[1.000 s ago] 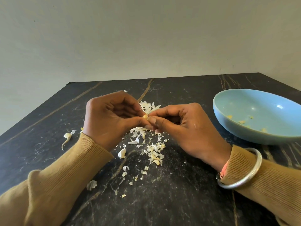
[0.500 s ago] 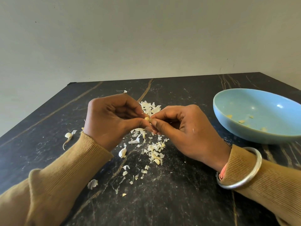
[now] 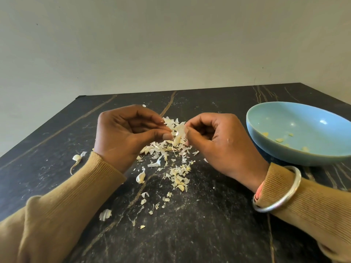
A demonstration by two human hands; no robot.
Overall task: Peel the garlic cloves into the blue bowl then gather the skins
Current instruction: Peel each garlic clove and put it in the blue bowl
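The left hand is pinching a garlic clove over the skin pile, probably containing scraps. The right hand is pinching its skin.

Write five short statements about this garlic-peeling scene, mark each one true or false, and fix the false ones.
1. The blue bowl sits on the person's right. True.
2. The bowl is heaped with whole cloves. False: only a few small pale pieces lie in it.
3. Garlic skins lie scattered on the black table. True.
4. A metal bangle is on the left wrist. False: the bangle is on the right wrist.
5. Both hands lie flat on the table. False: the left hand and right hand have curled fingers that pinch at a garlic clove between them.
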